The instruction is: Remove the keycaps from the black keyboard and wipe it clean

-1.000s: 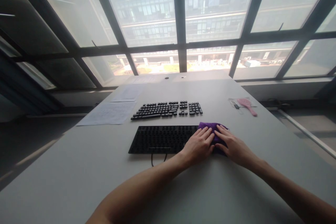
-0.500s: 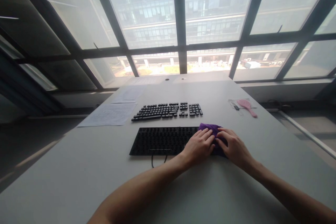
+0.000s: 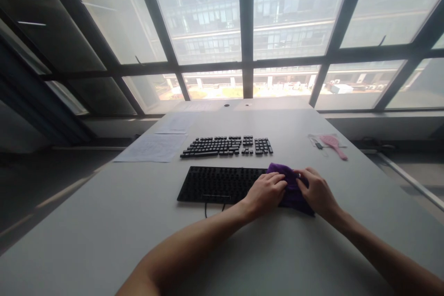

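Note:
A black keyboard base [image 3: 218, 185] with its keycaps off lies on the white table, its cable coming out at the near edge. Over its right end is a purple cloth [image 3: 291, 186], bunched up and hanging past the near right corner. My left hand [image 3: 266, 193] rests on the cloth's left part and the base, fingers bent together over the fabric. On the right side, my right hand [image 3: 316, 193] pinches the cloth between thumb and fingers. Behind the base, loose black keycaps [image 3: 211, 146] are laid out in keyboard order.
Printed paper sheets [image 3: 152, 148] lie at the left edge of the white table [image 3: 104, 240]. At the right are a pink brush [image 3: 333, 141] and a small dark item [image 3: 318, 146] by a clear bag. Tall windows stand beyond the far edge.
My right hand has shifted slightly right and pulled up the cloth, which now spreads further right and is more raised. My left fingers are more curled. The whole view has shifted a little.

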`<state>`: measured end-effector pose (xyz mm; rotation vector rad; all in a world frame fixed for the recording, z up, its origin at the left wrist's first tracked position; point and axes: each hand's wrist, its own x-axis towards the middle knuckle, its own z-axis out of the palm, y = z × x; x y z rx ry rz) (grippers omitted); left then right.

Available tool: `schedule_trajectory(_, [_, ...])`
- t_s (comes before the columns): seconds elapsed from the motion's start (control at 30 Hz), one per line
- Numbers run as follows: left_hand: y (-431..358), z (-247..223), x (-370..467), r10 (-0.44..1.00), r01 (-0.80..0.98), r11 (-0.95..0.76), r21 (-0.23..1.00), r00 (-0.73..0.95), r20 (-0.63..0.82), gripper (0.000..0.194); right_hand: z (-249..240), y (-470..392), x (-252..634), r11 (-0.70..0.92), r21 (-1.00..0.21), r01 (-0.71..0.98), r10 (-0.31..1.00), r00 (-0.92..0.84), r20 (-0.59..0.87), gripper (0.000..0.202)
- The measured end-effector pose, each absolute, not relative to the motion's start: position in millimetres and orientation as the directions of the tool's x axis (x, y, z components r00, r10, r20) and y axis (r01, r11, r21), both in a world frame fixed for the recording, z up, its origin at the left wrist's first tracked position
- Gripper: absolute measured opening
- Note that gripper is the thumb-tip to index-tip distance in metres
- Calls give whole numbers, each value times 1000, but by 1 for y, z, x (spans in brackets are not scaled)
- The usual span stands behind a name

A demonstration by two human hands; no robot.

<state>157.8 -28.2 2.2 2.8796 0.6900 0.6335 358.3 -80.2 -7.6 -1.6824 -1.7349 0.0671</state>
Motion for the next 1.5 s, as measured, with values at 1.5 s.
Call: schedule_trajectory(1.5, [5,106,236,514,263,-829,494,707,486,18,107,-96,452,130,-387,913,845,103,526,26])
